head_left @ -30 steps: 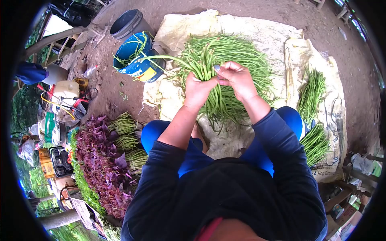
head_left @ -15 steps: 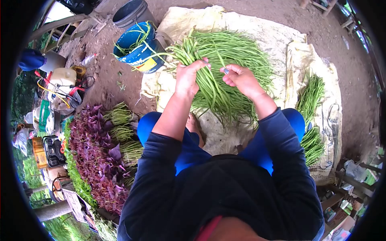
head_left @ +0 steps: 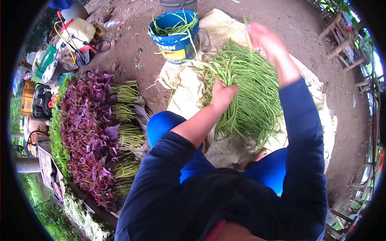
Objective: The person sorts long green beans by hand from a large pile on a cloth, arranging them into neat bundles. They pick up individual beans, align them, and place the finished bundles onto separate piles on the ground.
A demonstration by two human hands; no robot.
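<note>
My left hand point(head_left: 223, 94) is wrapped round a bunch of long green string beans point(head_left: 226, 71), their tips sticking up past my thumb. Below and beside it, a large heap of string beans point(head_left: 257, 96) lies spread over a pale woven sack point(head_left: 219, 154). Raised over the far right side of the heap is my right hand point(head_left: 267, 42), blurred by motion. A single string bean point(head_left: 248, 36) shows at its fingertips, smeared too.
A blue bucket point(head_left: 176, 47) with loose beans in it stands beyond the sack, before a dark bucket point(head_left: 179, 5). To the left are bundled purple leafy greens point(head_left: 88, 132) with green stems. A whitish jug point(head_left: 80, 30) sits farther back. Wooden framing point(head_left: 337, 50) stands at the right.
My right hand has lifted up and away to the right from the bunch, a bean at its fingers. My left hand keeps its hold. The view has shifted, with the bucket now farther right.
</note>
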